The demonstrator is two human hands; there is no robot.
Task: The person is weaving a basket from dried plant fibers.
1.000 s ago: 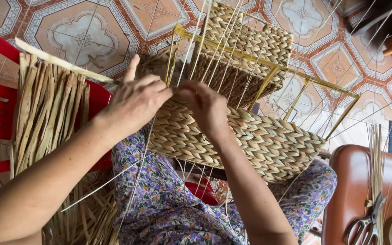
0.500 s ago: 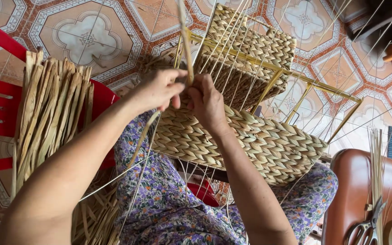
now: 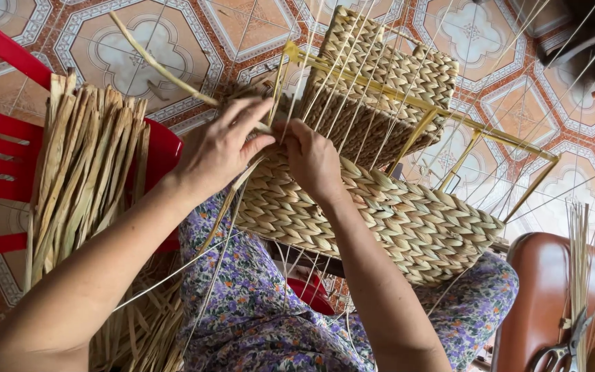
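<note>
A half-woven straw basket on a yellow metal frame rests on my lap, with thin white strings running across it. My left hand pinches a long dried straw strand at the basket's corner; the strand sticks out up and to the left. My right hand presses against the woven wall at the same corner, fingers curled on the weave beside the strand.
A bundle of dried straw strands lies on a red plastic chair at left. A brown stool at right carries scissors and thin reeds. Patterned floor tiles lie below.
My left hand has shifted along the basket corner, and the straw strand has swung from upright to pointing up and left. The right hand stays at the corner.
</note>
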